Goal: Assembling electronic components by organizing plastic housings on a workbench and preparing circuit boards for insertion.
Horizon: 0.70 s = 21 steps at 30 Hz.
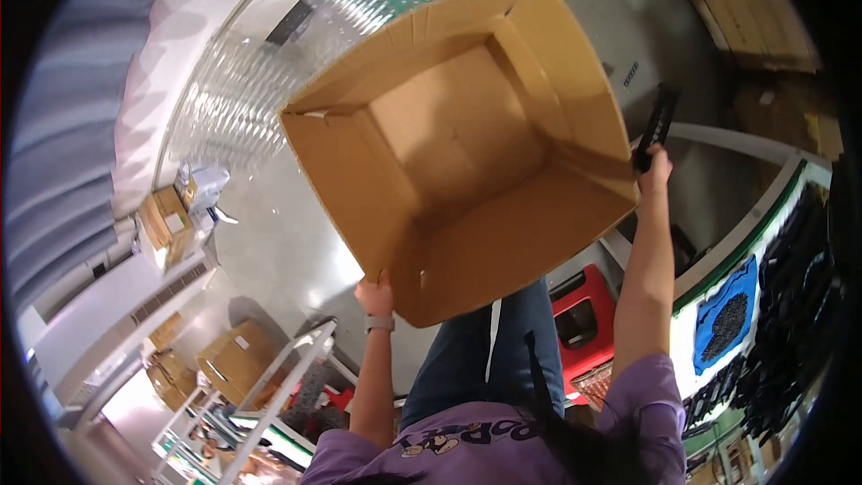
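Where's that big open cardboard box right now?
In the head view, the open cardboard box is at upper centre, partly hiding the jeans, with the left hand gripping its lower-left edge and the right hand at its right corner.

Grey floor (260, 251) seen at left of centre and upper right. Clear plastic trays (224, 108) stacked on it at upper left; small dark strip (631, 74) seen lying at upper right; large brown carton (238, 359) set at lower left. Green-edged white table (688, 350) seen at right: blue sheet (742, 280) laid on it, partly covered by small dark pieces (727, 323); black items (799, 296) heaped alongside.
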Motion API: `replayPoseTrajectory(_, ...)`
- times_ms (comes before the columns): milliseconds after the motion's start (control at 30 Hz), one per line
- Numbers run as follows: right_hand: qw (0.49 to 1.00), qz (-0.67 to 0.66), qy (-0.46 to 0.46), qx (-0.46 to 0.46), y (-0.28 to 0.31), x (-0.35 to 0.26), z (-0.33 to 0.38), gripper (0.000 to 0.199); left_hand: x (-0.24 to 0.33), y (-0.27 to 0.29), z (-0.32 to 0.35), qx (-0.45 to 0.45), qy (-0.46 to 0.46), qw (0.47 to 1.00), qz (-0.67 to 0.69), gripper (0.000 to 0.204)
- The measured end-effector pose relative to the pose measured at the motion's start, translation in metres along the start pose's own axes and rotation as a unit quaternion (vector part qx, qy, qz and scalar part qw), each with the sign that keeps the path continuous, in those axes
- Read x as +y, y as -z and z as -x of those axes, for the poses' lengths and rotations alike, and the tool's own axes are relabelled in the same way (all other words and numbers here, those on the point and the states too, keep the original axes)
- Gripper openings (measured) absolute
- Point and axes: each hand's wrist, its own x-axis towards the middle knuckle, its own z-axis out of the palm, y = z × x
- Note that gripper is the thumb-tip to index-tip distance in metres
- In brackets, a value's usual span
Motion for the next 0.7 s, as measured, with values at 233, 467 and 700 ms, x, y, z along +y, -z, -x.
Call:
replayPoseTrajectory(233,0.972,0.033,-0.215,-0.083,-0.035,0.13,0.123,0.036,-0.236,0.032,0.029,0.027,0.162,0.984,0.074,0.023)
replayPoseTrajectory(467,0.953,-0.022,-0.275,-0.126,-0.166,0.213,0.205,0.023,-0.301,0.031,-0.056,0.097,0.357,0.889,0.269,0.023)
replayPoseTrajectory(700,0.957,0.038,-0.118,-0.264,-0.208,0.174,0.272,0.036,-0.124,0.023,-0.08,0.153,0.081,0.965,0.196,0.049)
